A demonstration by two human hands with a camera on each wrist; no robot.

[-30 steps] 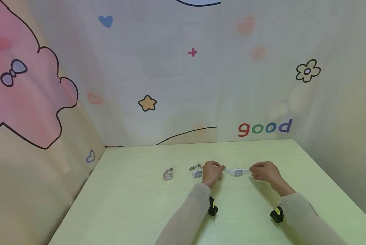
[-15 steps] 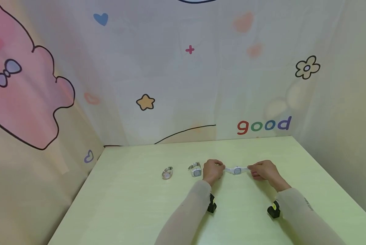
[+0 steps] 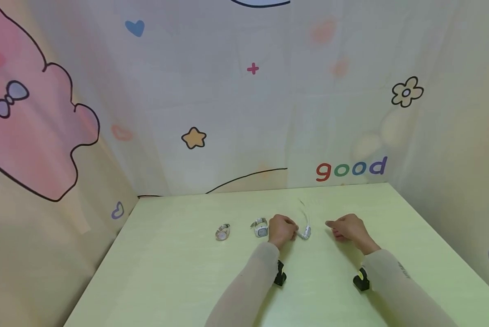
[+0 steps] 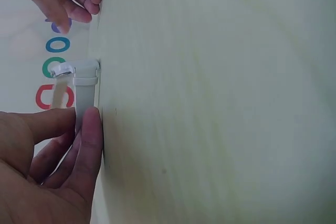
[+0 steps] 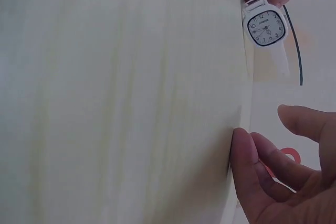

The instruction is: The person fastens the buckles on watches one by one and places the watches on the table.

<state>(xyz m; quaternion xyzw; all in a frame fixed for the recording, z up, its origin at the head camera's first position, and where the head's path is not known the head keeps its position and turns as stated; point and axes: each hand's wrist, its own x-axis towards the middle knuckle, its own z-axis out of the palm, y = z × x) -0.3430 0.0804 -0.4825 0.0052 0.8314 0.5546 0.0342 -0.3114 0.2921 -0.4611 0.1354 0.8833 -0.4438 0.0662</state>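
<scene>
My left hand (image 3: 281, 230) pinches one strap end of a white wristwatch (image 3: 306, 233) between thumb and fingers. In the left wrist view that strap (image 4: 85, 95) runs straight up from the fingertips to the case. The right wrist view shows the squarish white dial (image 5: 266, 28) with its numerals, the other strap half hanging free beyond it. To the right of the watch, my right hand (image 3: 349, 228) has thumb and fingers spread apart, holding nothing. Just left of my left hand lies a second white watch (image 3: 261, 229) with a squarish face.
Farther left on the pale table (image 3: 167, 268) lies a watch (image 3: 222, 232) with a round face and a looped band. A printed cloth backdrop (image 3: 228, 100) rises at the table's rear edge and along its sides.
My right hand has let go of the watch's other strap end, which now points away toward the back. The watch case has tipped and shifted slightly left; my left hand still pinches its strap.
</scene>
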